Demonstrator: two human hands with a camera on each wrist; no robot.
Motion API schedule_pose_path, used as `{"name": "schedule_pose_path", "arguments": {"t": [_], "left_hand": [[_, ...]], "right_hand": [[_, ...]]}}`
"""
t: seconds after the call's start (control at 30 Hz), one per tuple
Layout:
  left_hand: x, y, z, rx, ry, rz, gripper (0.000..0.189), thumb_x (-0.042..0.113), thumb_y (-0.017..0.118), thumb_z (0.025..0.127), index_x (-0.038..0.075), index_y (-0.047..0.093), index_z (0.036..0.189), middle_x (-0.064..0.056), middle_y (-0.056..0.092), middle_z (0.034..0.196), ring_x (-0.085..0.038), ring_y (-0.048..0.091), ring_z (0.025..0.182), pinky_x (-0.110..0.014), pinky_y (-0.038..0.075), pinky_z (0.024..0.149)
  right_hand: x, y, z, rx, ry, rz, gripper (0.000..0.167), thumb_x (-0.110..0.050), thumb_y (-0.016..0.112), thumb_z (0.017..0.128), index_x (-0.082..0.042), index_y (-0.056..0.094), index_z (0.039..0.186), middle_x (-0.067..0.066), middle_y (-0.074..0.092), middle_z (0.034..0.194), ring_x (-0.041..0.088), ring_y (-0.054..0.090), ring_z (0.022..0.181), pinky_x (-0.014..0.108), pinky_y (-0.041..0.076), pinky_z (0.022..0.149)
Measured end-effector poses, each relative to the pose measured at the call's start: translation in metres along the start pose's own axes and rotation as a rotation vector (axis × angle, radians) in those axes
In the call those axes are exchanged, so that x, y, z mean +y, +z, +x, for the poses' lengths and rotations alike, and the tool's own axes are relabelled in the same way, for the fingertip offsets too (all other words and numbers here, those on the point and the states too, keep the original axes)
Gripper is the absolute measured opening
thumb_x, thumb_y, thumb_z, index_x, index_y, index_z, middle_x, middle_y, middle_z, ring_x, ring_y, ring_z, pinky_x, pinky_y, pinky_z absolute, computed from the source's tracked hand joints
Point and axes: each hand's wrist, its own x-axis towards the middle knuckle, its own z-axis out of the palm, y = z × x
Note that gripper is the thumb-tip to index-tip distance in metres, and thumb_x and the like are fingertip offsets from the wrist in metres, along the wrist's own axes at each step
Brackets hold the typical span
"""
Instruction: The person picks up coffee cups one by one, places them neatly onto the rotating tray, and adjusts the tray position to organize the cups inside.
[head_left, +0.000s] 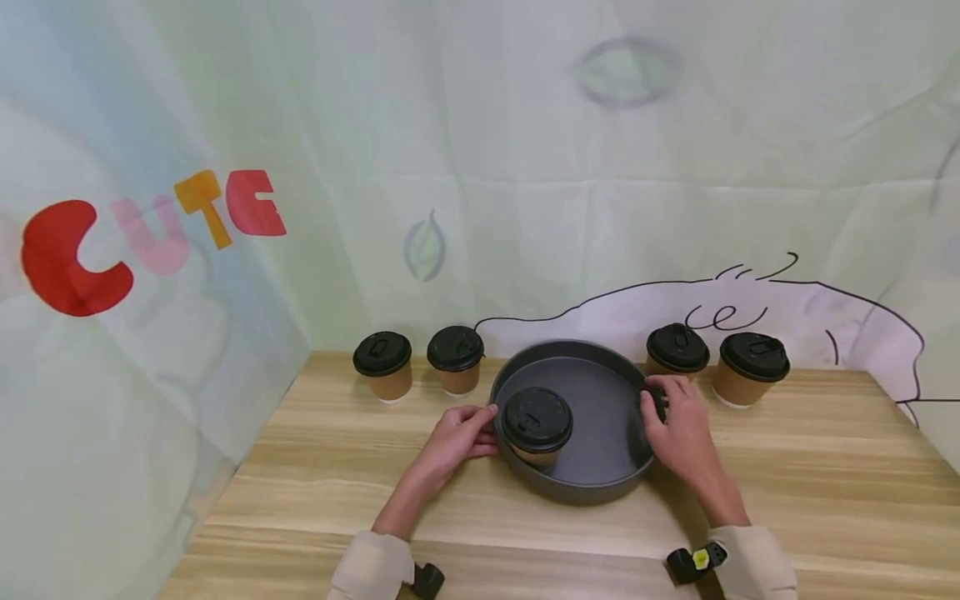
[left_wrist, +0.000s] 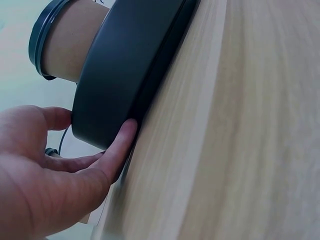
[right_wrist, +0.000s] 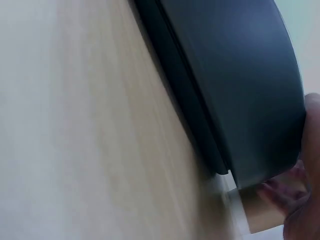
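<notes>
A round dark grey tray (head_left: 600, 433) with a raised rim is held between both hands, low over the wooden table. Inside it, toward the left, stands a brown paper coffee cup with a black lid (head_left: 537, 423). My left hand (head_left: 454, 440) grips the tray's left side; in the left wrist view the thumb (left_wrist: 57, 118) is at the rim and a finger reaches under the lower edge. On the opposite side my right hand (head_left: 681, 425) holds the rim, its thumb at the edge. Its other fingers are partly hidden behind the tray in the right wrist view.
Two lidded coffee cups, one outer (head_left: 390, 379) and one inner (head_left: 457, 367), stand behind the tray on the left. Two more, one near (head_left: 677, 350) and one farther right (head_left: 742, 379), stand behind my right hand. A printed curtain (head_left: 525, 208) hangs along the table's (head_left: 315, 500) back edge.
</notes>
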Motion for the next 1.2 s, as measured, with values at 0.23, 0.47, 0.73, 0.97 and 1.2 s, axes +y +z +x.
{"name": "schedule_pose_path", "arguments": {"t": [0.23, 0.47, 0.73, 0.97, 1.2], "left_hand": [[0.001, 0.001, 0.000, 0.002, -0.002, -0.003, 0.042, 0.025, 0.057, 0.107, -0.014, 0.059, 0.123, -0.017, 0.066, 0.102, -0.018, 0.068, 0.087, -0.035, 0.062, 0.084], [0.001, 0.001, 0.000, 0.001, 0.000, 0.001, 0.042, 0.025, 0.056, 0.107, -0.014, 0.059, 0.124, -0.017, 0.066, 0.102, -0.018, 0.067, 0.087, -0.034, 0.062, 0.085], [-0.001, 0.002, 0.000, 0.005, 0.004, -0.008, 0.042, 0.026, 0.056, 0.108, -0.013, 0.059, 0.123, -0.017, 0.066, 0.102, -0.017, 0.067, 0.087, -0.036, 0.062, 0.086], [-0.003, 0.002, -0.001, -0.002, 0.012, -0.006, 0.038, 0.022, 0.051, 0.109, -0.014, 0.058, 0.119, -0.016, 0.066, 0.101, -0.017, 0.066, 0.087, -0.035, 0.062, 0.085], [-0.004, 0.002, 0.000, 0.000, 0.019, -0.007, 0.036, 0.019, 0.049, 0.108, -0.014, 0.058, 0.119, -0.016, 0.066, 0.102, -0.017, 0.066, 0.087, -0.036, 0.062, 0.085]], "right_hand": [[0.005, -0.009, -0.003, -0.180, 0.242, 0.016, 0.038, -0.015, 0.045, 0.110, 0.011, 0.060, 0.132, 0.032, 0.065, 0.123, 0.047, 0.063, 0.114, 0.059, 0.049, 0.098], [0.006, -0.016, -0.001, -0.306, 0.325, 0.015, 0.044, -0.023, 0.038, 0.113, 0.010, 0.062, 0.127, 0.029, 0.064, 0.122, 0.045, 0.058, 0.118, 0.058, 0.046, 0.102], [0.013, -0.029, 0.004, -0.545, 0.493, 0.340, 0.045, -0.023, 0.036, 0.113, 0.013, 0.062, 0.115, 0.013, 0.067, 0.092, 0.020, 0.066, 0.084, 0.031, 0.058, 0.076], [0.025, -0.050, 0.003, -0.792, 0.537, 0.641, 0.040, -0.024, 0.044, 0.112, 0.009, 0.062, 0.098, 0.013, 0.069, 0.084, 0.022, 0.071, 0.081, 0.035, 0.063, 0.077], [0.027, -0.050, 0.005, -0.743, 0.560, 0.644, 0.055, -0.037, 0.039, 0.114, 0.014, 0.060, 0.109, 0.013, 0.070, 0.092, 0.021, 0.070, 0.084, 0.035, 0.063, 0.079]]}}
